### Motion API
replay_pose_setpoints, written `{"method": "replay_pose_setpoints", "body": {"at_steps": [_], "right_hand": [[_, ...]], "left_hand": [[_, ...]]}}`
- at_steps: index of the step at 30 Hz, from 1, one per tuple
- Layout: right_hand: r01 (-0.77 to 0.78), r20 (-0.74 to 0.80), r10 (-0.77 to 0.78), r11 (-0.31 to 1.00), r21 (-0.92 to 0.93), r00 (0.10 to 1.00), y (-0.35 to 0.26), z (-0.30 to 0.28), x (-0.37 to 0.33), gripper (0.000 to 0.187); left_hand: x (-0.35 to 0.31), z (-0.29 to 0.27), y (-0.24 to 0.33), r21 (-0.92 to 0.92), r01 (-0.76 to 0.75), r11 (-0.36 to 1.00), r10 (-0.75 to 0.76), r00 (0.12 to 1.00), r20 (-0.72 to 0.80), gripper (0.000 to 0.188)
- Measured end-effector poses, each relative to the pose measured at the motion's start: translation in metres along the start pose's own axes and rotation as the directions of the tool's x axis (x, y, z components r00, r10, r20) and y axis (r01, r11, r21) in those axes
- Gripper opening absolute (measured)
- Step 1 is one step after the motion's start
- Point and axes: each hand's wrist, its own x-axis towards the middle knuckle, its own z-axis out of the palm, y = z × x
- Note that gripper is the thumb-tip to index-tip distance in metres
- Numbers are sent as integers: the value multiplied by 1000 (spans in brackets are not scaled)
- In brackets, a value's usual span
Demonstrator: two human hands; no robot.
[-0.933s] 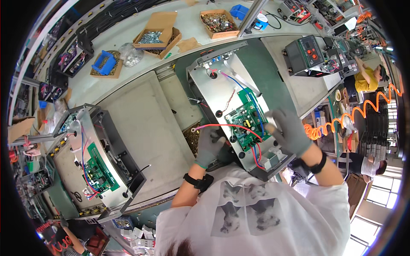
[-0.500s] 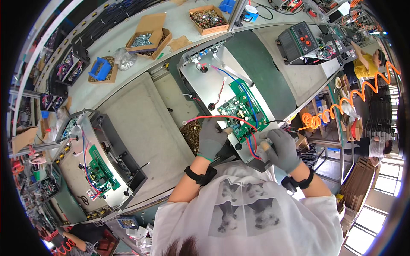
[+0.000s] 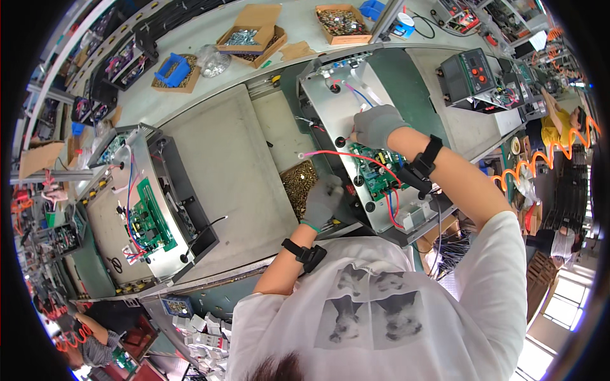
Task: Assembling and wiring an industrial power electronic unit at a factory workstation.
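Note:
In front of me lies an open metal chassis (image 3: 325, 101) with a silver panel. A green circuit board (image 3: 379, 178) is mounted on it. My right hand (image 3: 379, 125), in a grey glove, reaches over the upper part of the board. Its fingers are curled down at the board's upper end, and what they pinch is hidden. A thick red wire (image 3: 356, 157) arches across the board, its loose end past the chassis' left edge. My left hand (image 3: 325, 198), gloved too, is smeared by motion beside a container of brass-coloured screws (image 3: 298, 184), left of the chassis.
A second chassis with a green board (image 3: 149, 219) lies at left. Across the bench stand open cardboard boxes of screws (image 3: 251, 39), a blue bin (image 3: 173, 70) and a box of small hardware (image 3: 343, 24). A grey unit with red knobs (image 3: 467, 76) is at far right; people work nearby.
My right hand has gone from the chassis' near end up to the board's upper end. The left hand has left the board for the screw container's side. The whole view has shifted.

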Motion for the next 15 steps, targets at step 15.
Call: {"method": "replay_pose_setpoints", "body": {"at_steps": [15], "right_hand": [[-8,10,3,885,466,1000,11,30,24,27]], "left_hand": [[-4,47,-27,164,-58,985,86,982,-168,16]]}}
